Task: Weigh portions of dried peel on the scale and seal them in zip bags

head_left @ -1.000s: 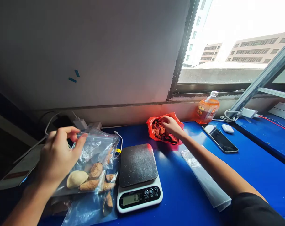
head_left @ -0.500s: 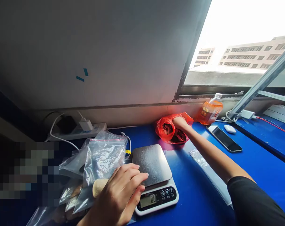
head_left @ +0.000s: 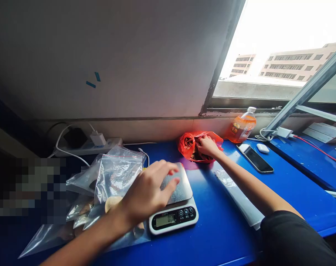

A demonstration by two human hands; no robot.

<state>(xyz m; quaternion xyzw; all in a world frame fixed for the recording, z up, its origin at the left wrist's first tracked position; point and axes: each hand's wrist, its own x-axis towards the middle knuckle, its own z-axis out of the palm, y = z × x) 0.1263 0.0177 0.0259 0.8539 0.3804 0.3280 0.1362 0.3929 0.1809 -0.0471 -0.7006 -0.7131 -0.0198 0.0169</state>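
Note:
My left hand (head_left: 153, 184) hangs over the digital kitchen scale (head_left: 188, 192), its fingers apart and slightly curled, holding nothing. It hides part of the steel weighing plate, and the display reads zero. Farther back, my right hand (head_left: 208, 146) is in the mouth of a red plastic bag (head_left: 186, 147). Its fingers are bent down among dark brown pieces; their tips are hidden, so what they grip cannot be made out. Left of the scale lie several clear zip bags (head_left: 119, 173), some with brown or pale pieces inside.
A flat stack of clear bags (head_left: 240, 199) lies under my right forearm. Behind it are a phone (head_left: 255, 159), a white earphone case (head_left: 262, 148) and an orange drink bottle (head_left: 242, 125). A power strip (head_left: 112, 144) with cables runs along the wall. A metal frame (head_left: 298, 87) slants at right.
My left hand has lifted and shifted up over the scale plate. My right hand has drawn partly up out of the red bag, so more of it shows. The view has shifted slightly.

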